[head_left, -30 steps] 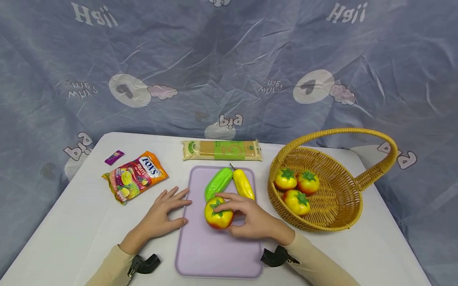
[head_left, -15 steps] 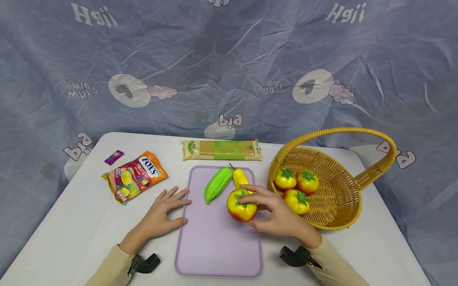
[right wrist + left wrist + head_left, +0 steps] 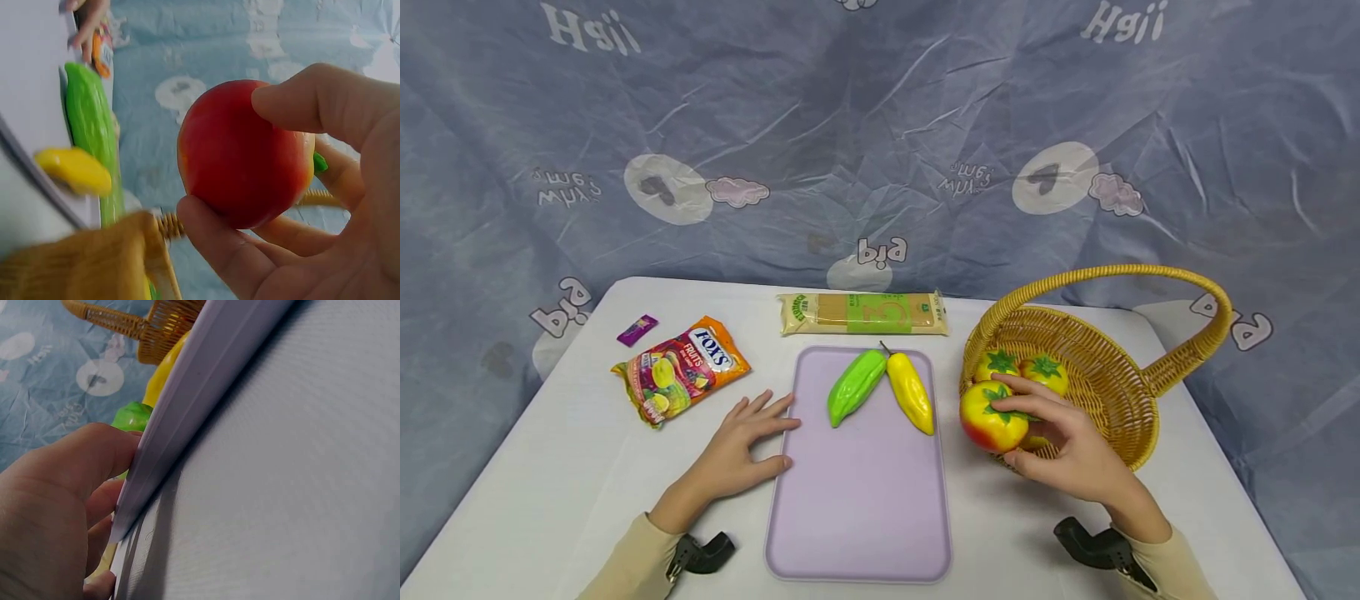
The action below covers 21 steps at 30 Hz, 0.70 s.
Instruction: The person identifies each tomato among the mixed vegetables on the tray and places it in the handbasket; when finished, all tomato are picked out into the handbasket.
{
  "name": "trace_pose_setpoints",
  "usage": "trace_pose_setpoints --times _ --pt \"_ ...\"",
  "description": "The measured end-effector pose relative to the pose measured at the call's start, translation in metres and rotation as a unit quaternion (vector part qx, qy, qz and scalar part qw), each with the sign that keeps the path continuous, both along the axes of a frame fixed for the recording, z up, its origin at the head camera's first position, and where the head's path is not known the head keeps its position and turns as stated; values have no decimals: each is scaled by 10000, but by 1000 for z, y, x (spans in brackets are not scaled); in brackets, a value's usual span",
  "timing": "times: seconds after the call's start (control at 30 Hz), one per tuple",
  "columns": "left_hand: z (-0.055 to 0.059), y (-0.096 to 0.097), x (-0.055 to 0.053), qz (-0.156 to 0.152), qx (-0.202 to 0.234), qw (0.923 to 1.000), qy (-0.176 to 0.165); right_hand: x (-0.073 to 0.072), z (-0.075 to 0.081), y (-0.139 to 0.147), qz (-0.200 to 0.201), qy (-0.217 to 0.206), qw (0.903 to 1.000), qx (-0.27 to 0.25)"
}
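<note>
My right hand (image 3: 1067, 442) grips a yellow-and-red tomato (image 3: 988, 421) with a green leafy top, over the left front rim of the wicker basket (image 3: 1112, 392). In the right wrist view, thumb and fingers close around the tomato's (image 3: 237, 156) sides, its red underside showing. Two similar tomatoes (image 3: 1048, 372) lie in the basket behind; the held one and my hand hide that corner. My left hand (image 3: 737, 450) rests with spread fingers at the left edge of the lilac tray (image 3: 857, 517). On the tray lie a green pepper-shaped vegetable (image 3: 856, 387) and a yellow pepper (image 3: 910, 393).
The basket's tall arched handle (image 3: 1112, 272) rises over it at the right. A long pack of noodles (image 3: 865, 314) lies behind the tray. Left of the tray are a bag of Fox's candy (image 3: 685, 371) and a small purple wrapped sweet (image 3: 637, 330). A patterned cloth (image 3: 880, 125) hangs behind the table.
My right hand has carried the tomato from above the tray rightward to the basket, uncovering the yellow pepper. My left hand has stayed at the tray's edge.
</note>
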<state>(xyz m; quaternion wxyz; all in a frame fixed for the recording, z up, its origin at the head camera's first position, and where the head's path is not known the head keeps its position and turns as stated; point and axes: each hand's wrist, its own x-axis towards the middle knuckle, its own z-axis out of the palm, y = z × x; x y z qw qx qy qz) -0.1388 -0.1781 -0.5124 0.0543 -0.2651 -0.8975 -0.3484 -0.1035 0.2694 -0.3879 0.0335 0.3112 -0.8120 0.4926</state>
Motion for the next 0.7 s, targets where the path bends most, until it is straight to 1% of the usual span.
trace_pose_setpoints --times 0.13,0.23,0.4,0.5,0.7 --pt "0 0 0 11 7 10000 18 1 0 17 -385 -44 9991 173" --pt "1 1 0 -9 23 10000 8 2 -2 30 -637 106 9976 266" --pt "0 1 0 -22 33 10000 54 3 -3 49 -928 300 9948 277" --pt "-1 1 1 -2 28 10000 91 1 -2 60 -984 208 9947 202" --pt "-1 0 0 -26 25 10000 68 -3 -4 83 -883 -182 9959 0"
